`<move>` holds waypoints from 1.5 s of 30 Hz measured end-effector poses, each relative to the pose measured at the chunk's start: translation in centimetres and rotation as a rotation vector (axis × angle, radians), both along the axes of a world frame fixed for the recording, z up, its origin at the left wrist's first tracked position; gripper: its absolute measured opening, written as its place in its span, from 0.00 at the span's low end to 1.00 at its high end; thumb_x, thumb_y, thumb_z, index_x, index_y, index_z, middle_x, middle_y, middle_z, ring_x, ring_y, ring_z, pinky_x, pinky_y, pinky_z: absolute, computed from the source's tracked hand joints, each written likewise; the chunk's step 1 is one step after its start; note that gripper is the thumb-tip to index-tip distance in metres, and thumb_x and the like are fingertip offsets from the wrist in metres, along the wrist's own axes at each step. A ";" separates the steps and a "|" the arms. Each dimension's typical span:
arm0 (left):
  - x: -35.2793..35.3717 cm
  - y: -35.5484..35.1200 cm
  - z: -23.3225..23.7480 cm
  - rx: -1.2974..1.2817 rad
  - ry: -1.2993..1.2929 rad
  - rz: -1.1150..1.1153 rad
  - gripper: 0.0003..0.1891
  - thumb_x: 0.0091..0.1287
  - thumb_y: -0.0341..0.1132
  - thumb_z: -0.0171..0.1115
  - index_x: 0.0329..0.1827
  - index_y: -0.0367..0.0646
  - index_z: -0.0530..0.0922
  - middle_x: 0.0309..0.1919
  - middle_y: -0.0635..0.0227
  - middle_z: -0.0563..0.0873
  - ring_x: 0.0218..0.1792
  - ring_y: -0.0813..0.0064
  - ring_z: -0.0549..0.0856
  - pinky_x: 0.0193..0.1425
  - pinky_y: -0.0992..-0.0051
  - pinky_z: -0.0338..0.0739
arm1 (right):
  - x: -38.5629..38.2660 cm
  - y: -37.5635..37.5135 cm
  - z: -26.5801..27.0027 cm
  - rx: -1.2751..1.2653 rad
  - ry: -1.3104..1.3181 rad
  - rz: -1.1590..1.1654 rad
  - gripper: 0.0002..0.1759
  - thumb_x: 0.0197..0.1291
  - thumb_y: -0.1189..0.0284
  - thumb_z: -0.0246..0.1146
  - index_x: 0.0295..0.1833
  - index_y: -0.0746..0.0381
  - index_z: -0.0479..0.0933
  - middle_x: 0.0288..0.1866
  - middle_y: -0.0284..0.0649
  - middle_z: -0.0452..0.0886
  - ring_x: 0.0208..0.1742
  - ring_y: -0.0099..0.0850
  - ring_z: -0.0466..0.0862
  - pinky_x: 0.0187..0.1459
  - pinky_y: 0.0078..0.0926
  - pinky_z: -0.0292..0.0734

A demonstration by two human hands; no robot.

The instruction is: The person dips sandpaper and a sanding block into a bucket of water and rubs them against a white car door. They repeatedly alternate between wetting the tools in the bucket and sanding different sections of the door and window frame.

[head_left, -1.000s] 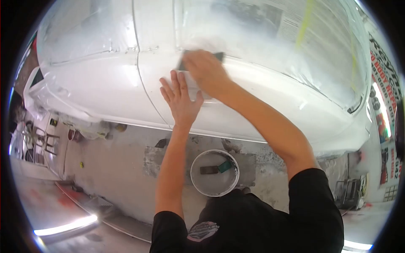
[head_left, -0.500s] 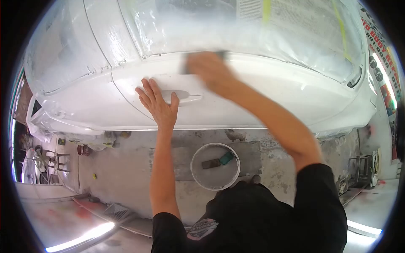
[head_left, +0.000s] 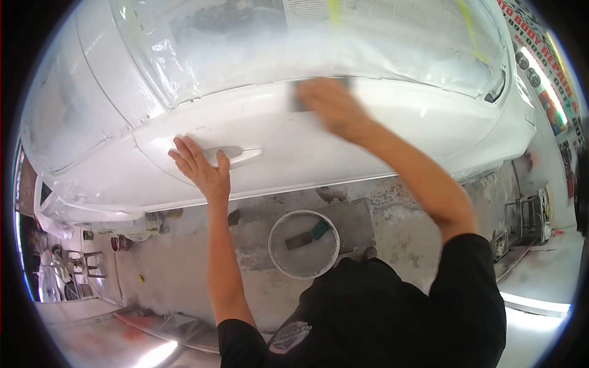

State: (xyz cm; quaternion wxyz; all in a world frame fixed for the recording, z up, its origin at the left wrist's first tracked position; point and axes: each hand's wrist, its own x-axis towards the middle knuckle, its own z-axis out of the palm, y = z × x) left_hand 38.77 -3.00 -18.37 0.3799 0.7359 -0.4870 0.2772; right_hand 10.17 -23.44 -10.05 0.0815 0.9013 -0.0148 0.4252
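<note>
White door panel (head_left: pixel 294 153) carries both hands. The right hand (head_left: pixel 334 107), blurred, keeps its grip closed over a dark sanding block (head_left: pixel 297 101) just under the masked window, further right than a second ago. The left hand (head_left: pixel 202 165), open and flat, has slid beside the door handle (head_left: pixel 239 154), well apart from the right.

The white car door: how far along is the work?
Done: plastic film masks the windows. In hand: the right hand presses a dark pad on the door under the window line; the left hand lies flat beside the door handle. Left: unclear; the door looks evenly white.
</note>
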 end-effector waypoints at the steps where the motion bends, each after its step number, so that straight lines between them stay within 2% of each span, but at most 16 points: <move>1: 0.1 -0.1 -0.1 -0.011 0.002 -0.005 0.46 0.68 0.45 0.62 0.87 0.40 0.52 0.87 0.50 0.49 0.84 0.30 0.43 0.83 0.36 0.44 | -5.0 -1.3 0.3 0.027 0.046 -0.068 0.23 0.64 0.79 0.61 0.65 0.68 0.77 0.61 0.51 0.83 0.64 0.51 0.81 0.69 0.47 0.74; 5: -0.4 0.0 0.1 0.013 0.010 0.041 0.47 0.68 0.44 0.62 0.88 0.41 0.51 0.87 0.51 0.49 0.84 0.30 0.43 0.83 0.36 0.44 | -6.7 -0.8 -1.6 0.041 -0.097 -0.235 0.22 0.67 0.79 0.59 0.66 0.68 0.76 0.63 0.53 0.82 0.66 0.52 0.80 0.71 0.50 0.71; 10: -0.5 0.2 0.6 0.025 0.005 0.010 0.46 0.69 0.42 0.62 0.87 0.40 0.52 0.87 0.50 0.49 0.84 0.30 0.43 0.84 0.37 0.43 | 9.0 5.9 1.5 0.216 -0.127 0.031 0.16 0.65 0.78 0.60 0.58 0.68 0.81 0.61 0.50 0.83 0.66 0.48 0.79 0.70 0.45 0.72; 14: -0.1 0.3 0.3 0.033 0.001 -0.002 0.45 0.69 0.42 0.62 0.87 0.39 0.52 0.87 0.49 0.49 0.84 0.30 0.43 0.84 0.38 0.44 | -0.9 -0.8 0.0 0.063 0.007 0.080 0.18 0.65 0.78 0.61 0.59 0.68 0.81 0.60 0.49 0.84 0.63 0.48 0.81 0.66 0.44 0.75; 16: 0.0 -0.1 0.3 0.008 -0.025 0.002 0.45 0.68 0.42 0.61 0.87 0.39 0.52 0.87 0.49 0.49 0.84 0.30 0.44 0.84 0.38 0.44 | -9.0 -2.5 0.1 0.094 0.089 -0.173 0.20 0.69 0.78 0.58 0.65 0.68 0.77 0.61 0.51 0.84 0.63 0.50 0.82 0.66 0.47 0.75; 19: 0.0 0.2 -0.1 0.015 -0.021 0.030 0.45 0.68 0.42 0.61 0.87 0.39 0.52 0.87 0.49 0.49 0.84 0.31 0.44 0.84 0.38 0.44 | -7.8 -0.3 0.0 0.053 -0.066 -0.265 0.20 0.70 0.78 0.57 0.66 0.68 0.77 0.62 0.53 0.83 0.64 0.51 0.82 0.68 0.49 0.75; 21: -0.2 -0.1 0.3 0.010 -0.021 0.033 0.45 0.68 0.42 0.61 0.87 0.39 0.53 0.87 0.49 0.50 0.84 0.31 0.44 0.84 0.39 0.44 | -0.4 0.9 -1.2 0.157 -0.083 -0.126 0.18 0.68 0.78 0.58 0.62 0.68 0.79 0.61 0.52 0.83 0.64 0.50 0.81 0.70 0.48 0.73; 22: -0.1 0.1 0.3 0.013 -0.024 0.024 0.45 0.68 0.41 0.61 0.87 0.39 0.53 0.87 0.49 0.50 0.84 0.31 0.44 0.84 0.39 0.44 | 4.0 2.1 -0.6 0.148 -0.270 0.090 0.07 0.65 0.76 0.59 0.45 0.66 0.81 0.48 0.48 0.82 0.54 0.49 0.80 0.60 0.48 0.74; 23: -0.1 0.1 0.5 0.012 -0.029 0.017 0.45 0.68 0.41 0.61 0.87 0.40 0.52 0.87 0.48 0.50 0.84 0.31 0.44 0.84 0.40 0.45 | 7.2 2.7 -0.9 0.228 -0.075 0.048 0.19 0.65 0.78 0.59 0.61 0.68 0.80 0.59 0.50 0.83 0.66 0.49 0.79 0.72 0.45 0.71; 25: -0.2 0.3 0.6 0.022 -0.039 0.019 0.45 0.68 0.41 0.61 0.87 0.39 0.52 0.87 0.48 0.50 0.84 0.32 0.45 0.85 0.41 0.45 | 9.3 5.2 1.4 0.140 -0.157 0.070 0.14 0.63 0.78 0.60 0.54 0.67 0.80 0.55 0.46 0.83 0.60 0.47 0.80 0.66 0.46 0.73; 29: -0.9 0.3 1.0 0.072 -0.035 0.025 0.44 0.70 0.41 0.61 0.87 0.39 0.52 0.86 0.47 0.52 0.84 0.32 0.47 0.85 0.44 0.47 | -0.6 -0.7 -0.4 0.161 -0.064 0.115 0.16 0.62 0.80 0.62 0.55 0.67 0.80 0.55 0.47 0.83 0.62 0.46 0.79 0.66 0.44 0.73; 31: -1.4 0.8 2.1 0.083 -0.009 0.040 0.42 0.71 0.40 0.60 0.86 0.38 0.54 0.85 0.46 0.53 0.84 0.33 0.49 0.85 0.44 0.48 | -10.0 -3.2 -0.7 0.326 0.077 -0.167 0.15 0.66 0.79 0.59 0.57 0.66 0.80 0.59 0.49 0.84 0.62 0.49 0.82 0.66 0.43 0.76; 32: -2.2 0.9 2.9 0.085 0.001 0.035 0.41 0.71 0.40 0.60 0.85 0.38 0.56 0.85 0.45 0.54 0.83 0.34 0.51 0.85 0.45 0.48 | -14.2 -5.3 -1.8 0.024 -0.087 -0.149 0.16 0.67 0.79 0.58 0.59 0.67 0.80 0.61 0.50 0.84 0.62 0.49 0.83 0.65 0.43 0.77; 38: -6.2 -2.2 8.7 0.133 -0.026 0.057 0.31 0.76 0.41 0.59 0.77 0.34 0.68 0.79 0.42 0.63 0.80 0.36 0.59 0.83 0.44 0.52 | -27.7 -1.1 -0.8 0.233 -0.078 -0.466 0.22 0.64 0.85 0.57 0.63 0.70 0.79 0.58 0.55 0.83 0.60 0.55 0.82 0.63 0.48 0.76; 42: -10.4 -7.5 10.1 0.163 0.062 0.127 0.30 0.79 0.45 0.57 0.73 0.28 0.71 0.75 0.37 0.66 0.78 0.37 0.63 0.83 0.43 0.54 | -32.7 4.1 -9.8 0.528 -0.045 -0.439 0.22 0.63 0.86 0.57 0.63 0.70 0.79 0.56 0.56 0.83 0.59 0.56 0.82 0.63 0.47 0.76; 45: -14.1 -9.5 7.5 0.162 -0.143 0.109 0.31 0.78 0.46 0.57 0.73 0.27 0.70 0.75 0.35 0.67 0.78 0.37 0.63 0.83 0.43 0.54 | -36.3 8.2 -18.3 0.814 0.045 -0.373 0.18 0.64 0.84 0.59 0.59 0.68 0.80 0.51 0.53 0.85 0.55 0.54 0.83 0.60 0.47 0.78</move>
